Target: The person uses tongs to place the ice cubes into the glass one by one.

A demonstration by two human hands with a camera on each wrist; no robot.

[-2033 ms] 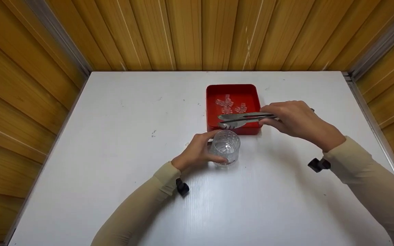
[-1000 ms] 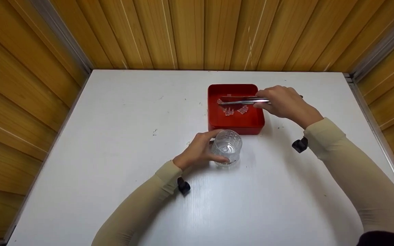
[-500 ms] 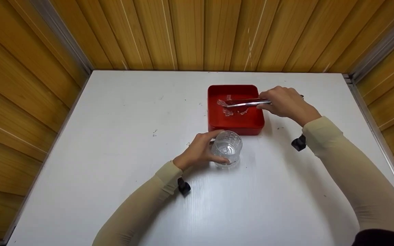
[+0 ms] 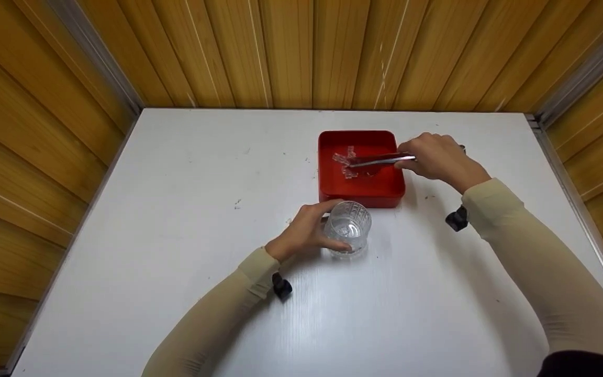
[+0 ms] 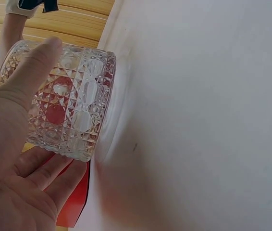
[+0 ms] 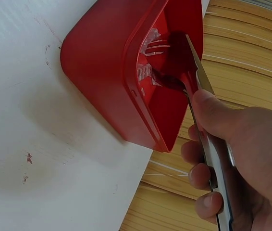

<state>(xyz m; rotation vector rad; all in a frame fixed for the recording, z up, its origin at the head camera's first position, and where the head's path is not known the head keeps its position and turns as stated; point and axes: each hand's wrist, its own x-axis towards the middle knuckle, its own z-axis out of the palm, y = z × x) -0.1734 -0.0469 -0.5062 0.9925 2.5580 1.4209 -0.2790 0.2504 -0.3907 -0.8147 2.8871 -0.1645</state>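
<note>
My left hand holds a clear cut-glass tumbler by its side; in the left wrist view the thumb lies along the patterned wall of the tumbler and the other fingers are under its lower side. My right hand grips metal serving tongs, which reach left into a red square box. Several clear cubes lie on the floor of the box. One tong arm ends in fork tines, close to the cubes; whether a cube is between the tips I cannot tell.
The red box stands just beyond the tumbler on a white table. Wood-look panels rise behind the table and at both sides. A black wrist camera sits on the left sleeve.
From over the tumbler, the right hand has moved the tongs back into the box, lowered them to the cubes and brought their arms closer together. The left hand and tumbler stay put.
</note>
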